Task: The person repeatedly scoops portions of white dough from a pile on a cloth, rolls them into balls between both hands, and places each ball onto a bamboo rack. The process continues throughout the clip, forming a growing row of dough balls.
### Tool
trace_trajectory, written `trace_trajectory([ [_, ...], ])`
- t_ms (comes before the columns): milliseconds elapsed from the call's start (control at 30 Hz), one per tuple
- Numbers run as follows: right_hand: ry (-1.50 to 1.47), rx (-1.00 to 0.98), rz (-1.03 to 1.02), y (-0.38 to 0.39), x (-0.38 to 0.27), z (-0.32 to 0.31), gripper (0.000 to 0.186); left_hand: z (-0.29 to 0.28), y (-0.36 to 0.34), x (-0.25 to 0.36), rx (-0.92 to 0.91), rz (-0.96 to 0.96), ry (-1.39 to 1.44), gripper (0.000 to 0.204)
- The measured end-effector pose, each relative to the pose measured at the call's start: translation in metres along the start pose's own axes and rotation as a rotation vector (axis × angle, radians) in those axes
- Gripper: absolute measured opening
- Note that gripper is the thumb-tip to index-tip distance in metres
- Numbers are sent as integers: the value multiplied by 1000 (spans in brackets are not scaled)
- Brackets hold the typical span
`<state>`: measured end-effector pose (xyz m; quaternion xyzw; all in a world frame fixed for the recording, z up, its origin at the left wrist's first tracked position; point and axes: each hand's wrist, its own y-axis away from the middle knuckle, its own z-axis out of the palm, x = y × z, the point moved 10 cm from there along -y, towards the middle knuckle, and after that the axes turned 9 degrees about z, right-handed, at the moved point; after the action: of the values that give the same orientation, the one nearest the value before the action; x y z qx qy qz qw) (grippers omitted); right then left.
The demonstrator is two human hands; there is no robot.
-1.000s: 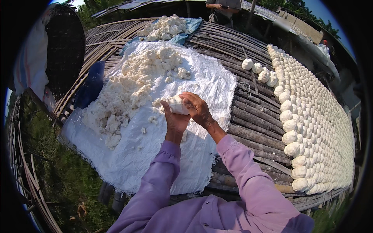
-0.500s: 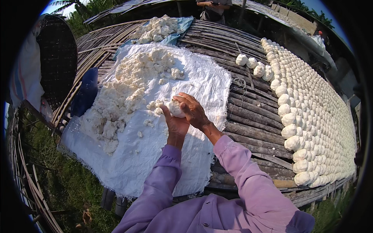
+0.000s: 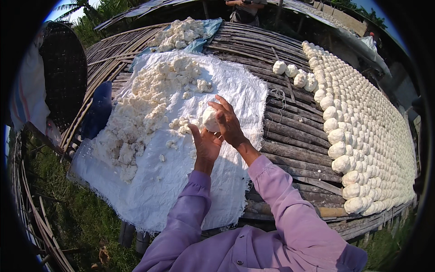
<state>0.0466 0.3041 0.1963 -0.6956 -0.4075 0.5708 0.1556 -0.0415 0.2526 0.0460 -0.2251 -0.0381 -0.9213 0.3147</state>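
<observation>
Between my two hands is a rounded white ball of crumbly, dough-like material [image 3: 209, 119], held above the white woven sheet [image 3: 181, 199]. My left hand [image 3: 207, 147] cups it from below, with the thumb raised at its near left side. My right hand [image 3: 229, 126] wraps its right side, fingers pointing away from me and curved over it. Part of the ball is hidden behind the right fingers. Just left of the hands lie small loose lumps [image 3: 181, 125] of the same stuff, and beyond them spreads a large crumbly white heap [image 3: 136, 113].
Dark bamboo slats [image 3: 294, 140] form the platform under the sheet. Dense rows of white balls [image 3: 362, 131] cover its right side, with several balls [image 3: 300, 80] beside them. Another heap [image 3: 181, 34] sits on blue plastic at the far end. A person [image 3: 244, 11] stands beyond.
My right hand has shifted, its fingers now more upright along the ball's right side, so more of the ball shows. The left hand stays beneath it. The view has moved slightly.
</observation>
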Motion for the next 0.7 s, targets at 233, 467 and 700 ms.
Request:
trace_trajectory([
  [233, 124, 13, -11, -16, -12, -19, 53, 4, -11, -19, 62, -55, 97, 97],
  [467, -228, 48, 347, -14, 74, -19, 76, 15, -23, -37, 37, -168, 44, 110],
  [700, -151, -17, 153, -50, 43, -50, 78, 23, -57, -45, 102, -90, 81, 105],
])
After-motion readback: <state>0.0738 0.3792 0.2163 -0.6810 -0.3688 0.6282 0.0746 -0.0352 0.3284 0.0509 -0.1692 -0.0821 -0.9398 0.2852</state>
